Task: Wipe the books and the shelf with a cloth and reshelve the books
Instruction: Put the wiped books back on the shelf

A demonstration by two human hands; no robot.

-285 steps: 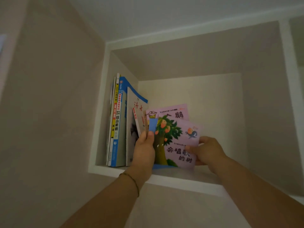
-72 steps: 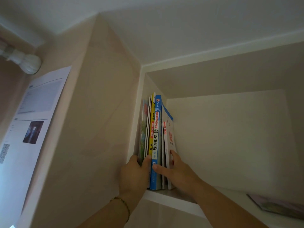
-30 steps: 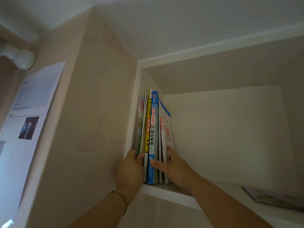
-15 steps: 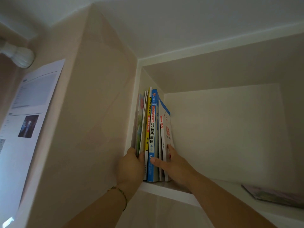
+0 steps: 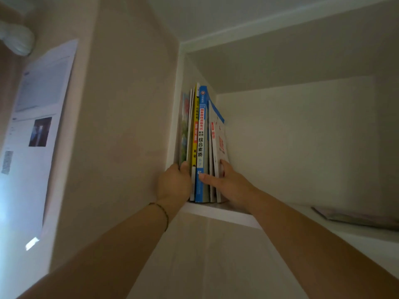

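Here both hands (image 5: 174,184) (image 5: 230,184) clasp the upright books (image 5: 200,143), spines seemingly facing outward, on the shelf (image 5: 218,212).

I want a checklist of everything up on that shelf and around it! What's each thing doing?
Surface: white shelf, bare to the right of the upright books.
Job's things: row of books standing upright against the left wall of the cubby; blue-spined book in the middle; one thin book lying flat at the far right. No cloth seen.
Clutter: nothing seen.
Grips: left hand presses on the row's left end; right hand braces its right end, thumb across the blue spine.
Cables: nothing seen.
Surroundings: printed paper sheet stuck on the left wall; white pipe at the top left corner.
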